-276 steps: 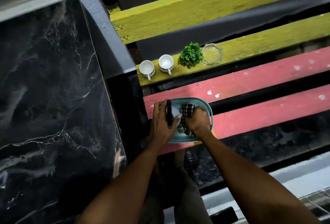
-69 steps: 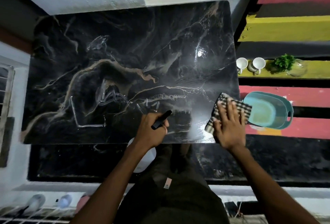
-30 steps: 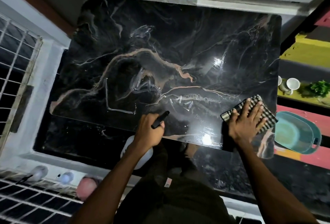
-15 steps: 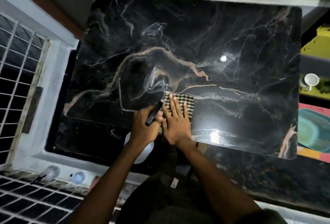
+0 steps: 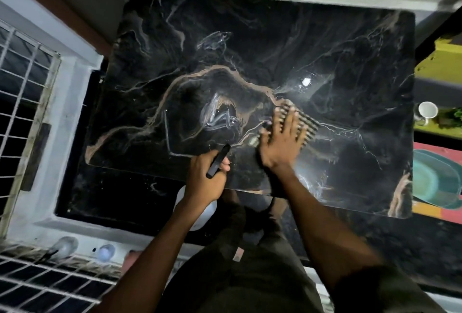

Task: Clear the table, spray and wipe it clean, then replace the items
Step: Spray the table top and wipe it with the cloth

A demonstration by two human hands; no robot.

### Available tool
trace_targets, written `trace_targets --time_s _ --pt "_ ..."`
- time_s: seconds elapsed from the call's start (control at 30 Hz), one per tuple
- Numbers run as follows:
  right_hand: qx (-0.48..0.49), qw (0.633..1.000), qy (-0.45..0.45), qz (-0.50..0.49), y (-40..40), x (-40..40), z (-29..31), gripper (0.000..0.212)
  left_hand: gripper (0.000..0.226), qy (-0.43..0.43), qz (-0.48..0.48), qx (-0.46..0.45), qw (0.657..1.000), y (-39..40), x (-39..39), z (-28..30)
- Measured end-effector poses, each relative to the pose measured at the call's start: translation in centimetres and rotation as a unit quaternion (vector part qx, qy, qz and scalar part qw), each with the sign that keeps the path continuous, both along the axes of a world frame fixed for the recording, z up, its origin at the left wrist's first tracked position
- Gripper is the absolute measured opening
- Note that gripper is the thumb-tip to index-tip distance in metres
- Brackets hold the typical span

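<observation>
Below us, the black marble table (image 5: 325, 45) fills most of the view, its pale and tan veins running across a glossy top that throws back a bright spot of light toward one o'clock. Wet streaks glisten near its centre.

At four o'clock, off the table's right edge, a teal tray (image 5: 440, 182) rests on red and yellow painted slats. At three o'clock a white cup (image 5: 428, 110) stands on a yellow slat, with a bit of green plant (image 5: 458, 115) just beside it at the frame's edge.

Our right hand (image 5: 282, 142) lies flat just right of the table's centre, fingers spread wide and pressing down on the checked cloth (image 5: 308, 127). The cloth sits under the palm and fingers and pokes out past the fingertips toward one o'clock, its checks smeared by motion blur.

Our left hand (image 5: 206, 179) is at the table's near edge, toward six o'clock from the centre, curled closed around the spray bottle (image 5: 197, 214). The bottle's pale body hangs below the table edge beneath the wrist, and its black trigger (image 5: 218, 161) sticks out above the knuckles, pointing toward one o'clock over the tabletop. The two hands are near each other but apart, the cloth lying to the right of the trigger tip.
</observation>
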State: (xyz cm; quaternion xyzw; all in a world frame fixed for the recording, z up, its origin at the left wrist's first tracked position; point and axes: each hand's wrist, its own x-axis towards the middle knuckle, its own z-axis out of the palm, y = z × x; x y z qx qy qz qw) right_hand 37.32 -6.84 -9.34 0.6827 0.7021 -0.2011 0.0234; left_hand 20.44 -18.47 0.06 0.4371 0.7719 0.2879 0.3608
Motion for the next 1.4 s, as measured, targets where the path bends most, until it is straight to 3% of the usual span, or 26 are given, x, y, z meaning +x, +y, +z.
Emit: trace_targets --time_s 0.13,0.27,0.33,0.43,0.63,0.8,1.07,1.27,1.4 --pt "0.028 0.981 0.056 0.185 -6.3 -5.7 -0.4 0.070 0.023 0.029 -0.025 0.013 0.999 -0.3 -0.5 0.6" --pt "0.033 0.969 0.066 0.237 -11.1 -1.5 -1.4 0.070 0.024 0.031 -0.019 -0.007 0.999 -0.7 -1.1 0.5" --pt "0.043 0.973 0.050 0.221 -11.3 2.7 -1.7 0.070 0.038 0.019 -0.004 -0.020 1.000 -1.0 -1.4 0.2" --pt "0.052 0.985 0.026 0.163 -8.9 7.1 -1.5 0.067 0.037 0.009 0.011 -0.026 1.000 -1.4 -2.1 -0.1" --pt "0.030 0.999 0.023 0.009 -0.9 2.2 -1.4 0.069 0.023 0.033 0.001 -0.076 0.997 -2.4 -2.6 0.4" --pt "0.040 0.999 0.025 0.014 -0.1 1.7 -1.6 0.070 0.014 0.074 -0.010 -0.111 0.991 -3.2 -3.4 0.2" --pt "0.045 0.999 0.019 0.012 -0.2 1.5 -1.4 0.071 0.016 0.045 0.021 -0.098 0.994 -3.4 -4.7 0.8" --pt "0.036 0.999 -0.013 -0.006 -0.3 0.3 -1.2 0.071 0.014 0.030 0.055 -0.064 0.996 -4.8 -6.2 0.5" --pt "0.026 0.999 -0.010 0.022 -1.3 -5.3 -0.8 0.073 0.012 0.013 0.093 -0.021 0.995 -5.9 -7.3 0.2"
